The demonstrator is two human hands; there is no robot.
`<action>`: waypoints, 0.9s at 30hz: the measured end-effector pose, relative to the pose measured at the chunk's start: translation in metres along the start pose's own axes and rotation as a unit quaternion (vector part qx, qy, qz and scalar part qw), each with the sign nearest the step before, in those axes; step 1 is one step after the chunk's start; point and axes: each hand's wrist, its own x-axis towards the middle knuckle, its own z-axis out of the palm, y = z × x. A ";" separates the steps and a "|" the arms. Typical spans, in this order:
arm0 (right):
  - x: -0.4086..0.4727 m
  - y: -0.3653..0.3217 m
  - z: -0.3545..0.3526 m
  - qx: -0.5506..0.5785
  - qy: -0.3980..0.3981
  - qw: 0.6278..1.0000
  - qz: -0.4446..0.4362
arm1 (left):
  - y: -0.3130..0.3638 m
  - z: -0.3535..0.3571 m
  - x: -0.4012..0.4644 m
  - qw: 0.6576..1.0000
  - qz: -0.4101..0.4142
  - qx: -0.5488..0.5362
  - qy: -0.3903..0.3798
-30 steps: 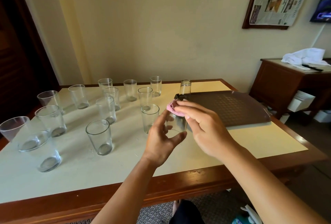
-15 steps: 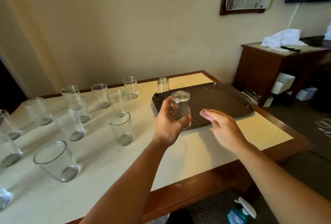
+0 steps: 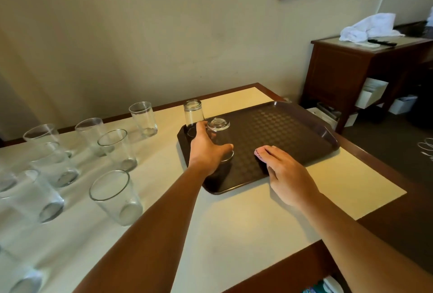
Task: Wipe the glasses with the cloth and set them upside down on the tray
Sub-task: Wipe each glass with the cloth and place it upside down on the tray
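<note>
The glass (image 3: pixel 219 139) in my left hand (image 3: pixel 207 152) is inverted, base up, and sits at the near-left part of the brown tray (image 3: pixel 293 133), its rim at or just above the tray floor; I cannot tell whether it has fully touched down. I judge it light but brittle and smooth-walled, so it would slip under a loose grip and chip if the rim lands hard. The safe place to hold it is around the side wall, low toward the rim, which is where my fingers and thumb wrap it. A second upturned glass (image 3: pixel 192 114) stands just behind it in the tray's far-left corner, close enough that the two could clink if I shift sideways.

My left arm reaches forward across the tabletop (image 3: pixel 234 222), wrist over the tray's near edge, palm turned toward the glass. My right hand (image 3: pixel 284 175) lies palm down at the tray's near edge, fingers fairly straight, with the pink cloth (image 3: pixel 259 152) tucked under the fingertips. It is soft and limp, easy to bunch.

The unwiped glasses (image 3: pixel 117 196) stand upright to the left on the tabletop, well apart from the tray.
</note>
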 end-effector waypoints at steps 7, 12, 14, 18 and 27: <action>-0.002 0.004 0.007 -0.014 0.021 1.000 0.004 | -0.002 0.019 0.022 0.999 -0.023 0.011 0.030; -0.001 0.004 0.008 -0.017 0.039 0.999 0.002 | -0.006 0.032 0.026 0.997 -0.040 0.020 0.067; -0.001 0.004 0.009 -0.014 0.044 0.999 -0.001 | -0.006 0.035 0.026 0.994 -0.055 0.037 0.084; -0.002 0.005 0.009 -0.012 0.048 0.999 0.001 | -0.009 0.037 0.019 0.990 -0.075 0.090 0.085; -0.002 0.007 0.012 -0.002 0.064 0.998 -0.011 | 0.012 0.035 -0.023 0.935 0.135 0.324 0.047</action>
